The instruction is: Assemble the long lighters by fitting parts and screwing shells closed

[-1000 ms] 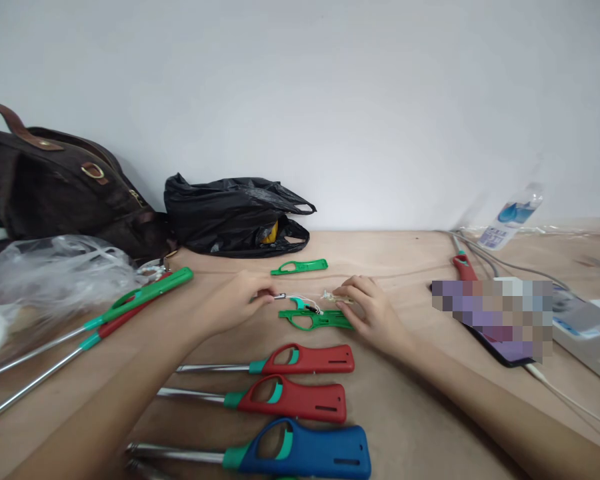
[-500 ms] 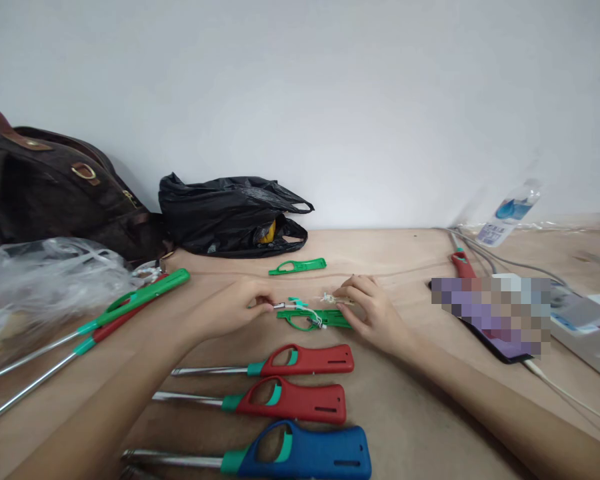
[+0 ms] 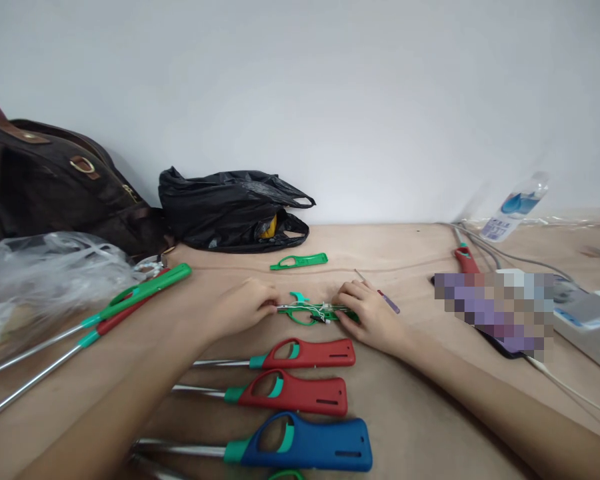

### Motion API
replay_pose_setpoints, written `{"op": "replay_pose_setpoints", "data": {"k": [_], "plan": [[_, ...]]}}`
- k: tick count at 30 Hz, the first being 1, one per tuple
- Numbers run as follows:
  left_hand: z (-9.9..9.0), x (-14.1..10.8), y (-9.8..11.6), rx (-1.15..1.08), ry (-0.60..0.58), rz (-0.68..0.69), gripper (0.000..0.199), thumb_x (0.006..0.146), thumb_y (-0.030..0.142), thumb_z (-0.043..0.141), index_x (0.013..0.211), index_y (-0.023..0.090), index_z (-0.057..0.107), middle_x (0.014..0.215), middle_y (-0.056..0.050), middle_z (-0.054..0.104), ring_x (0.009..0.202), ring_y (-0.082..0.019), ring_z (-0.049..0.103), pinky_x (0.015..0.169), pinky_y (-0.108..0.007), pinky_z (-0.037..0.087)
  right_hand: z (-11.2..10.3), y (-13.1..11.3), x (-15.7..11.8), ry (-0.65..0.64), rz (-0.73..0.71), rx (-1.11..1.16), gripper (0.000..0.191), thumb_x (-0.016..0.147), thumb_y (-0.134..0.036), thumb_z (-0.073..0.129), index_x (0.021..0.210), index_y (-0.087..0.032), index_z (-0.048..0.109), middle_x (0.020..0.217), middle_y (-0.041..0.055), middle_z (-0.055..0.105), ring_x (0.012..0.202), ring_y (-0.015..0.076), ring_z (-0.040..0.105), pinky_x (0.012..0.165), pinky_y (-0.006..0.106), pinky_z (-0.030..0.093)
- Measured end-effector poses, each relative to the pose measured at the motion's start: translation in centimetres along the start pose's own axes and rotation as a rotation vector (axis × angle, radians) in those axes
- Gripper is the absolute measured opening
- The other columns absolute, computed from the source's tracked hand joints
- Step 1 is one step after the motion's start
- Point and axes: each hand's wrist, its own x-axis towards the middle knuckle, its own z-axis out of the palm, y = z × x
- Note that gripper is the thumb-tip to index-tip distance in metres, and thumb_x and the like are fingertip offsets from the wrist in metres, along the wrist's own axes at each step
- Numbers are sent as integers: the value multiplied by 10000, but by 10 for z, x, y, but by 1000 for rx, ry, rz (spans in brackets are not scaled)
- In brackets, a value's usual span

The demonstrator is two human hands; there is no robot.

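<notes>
My left hand (image 3: 247,303) pinches the left end of a thin part with white wires (image 3: 313,308). My right hand (image 3: 367,310) has its fingers closed at the right end of the same wired part, over an open green lighter shell (image 3: 300,319). A small teal trigger piece (image 3: 297,297) lies just behind the wires. Farther back is another green shell half (image 3: 300,261). Nearer me, two red lighters (image 3: 313,353) and a blue lighter (image 3: 315,443) lie in a row with their metal tubes pointing left.
A black plastic bag (image 3: 220,210) and a dark bag (image 3: 55,193) stand by the wall. Green and red lighters (image 3: 145,290) lie at left. A screwdriver (image 3: 390,301) is behind my right hand; a phone (image 3: 495,317), cables and a tilted bottle (image 3: 515,207) are at right.
The wired part has come down along the green shell between my hands. My right hand has moved slightly, and the screwdriver behind it now shows.
</notes>
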Motion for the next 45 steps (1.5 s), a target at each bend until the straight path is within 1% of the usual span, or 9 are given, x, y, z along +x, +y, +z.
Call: {"op": "replay_pose_setpoints", "data": {"k": [5,9,14,17,23,30,36,40,45], "plan": [[3,0,2,79,-31,17,190,804,130,557,854,194,728,880,-54,732,789,-227,638,694,-287,430,-1,0,0,7,-1,-6,124,894,-155,503,933,-165,620,934,86,599,872,218,525,817,366,430],[5,-2,-1,35,2,110,280,784,88,546,967,227,706,934,-17,730,837,-215,637,709,-274,416,1,0,0,21,13,-15,98,889,-156,522,889,-163,619,911,83,593,851,218,527,789,363,442],[5,-4,-1,79,45,51,113,767,128,579,794,197,665,796,-22,697,751,-206,615,640,-270,382,2,1,0,33,26,9,78,879,-139,538,888,-169,609,927,80,598,869,219,533,786,362,451],[5,-4,2,91,59,53,123,792,140,546,747,198,646,741,-17,677,712,-192,609,625,-262,377,2,2,0,25,26,-5,73,875,-140,545,885,-173,609,928,81,597,865,221,531,792,372,451],[6,0,7,220,-29,46,180,820,117,491,806,188,656,809,-43,675,714,-195,619,605,-262,391,3,3,0,13,24,-37,65,875,-156,551,868,-179,612,918,84,586,846,223,527,777,376,456],[10,1,14,254,-37,28,254,801,55,487,919,193,665,869,-47,667,777,-202,630,670,-268,437,2,3,1,10,25,-3,81,883,-143,545,893,-166,622,929,84,592,872,223,532,791,373,469],[12,-6,14,238,-7,-3,207,842,93,497,901,176,677,905,-55,668,828,-205,636,742,-270,461,1,6,2,-20,40,37,83,879,-137,555,896,-175,627,931,78,592,871,220,536,789,371,482],[13,-5,16,234,0,1,273,843,60,491,1016,182,663,963,-63,675,874,-219,650,766,-280,471,0,4,2,-33,59,55,84,879,-136,560,913,-170,628,952,81,598,891,227,537,803,382,483],[10,-1,26,267,-42,26,434,770,-58,479,1092,189,633,1024,-63,691,930,-225,663,773,-286,494,0,3,3,-33,71,58,93,875,-115,562,912,-179,618,942,72,603,887,227,538,801,383,477]]}}
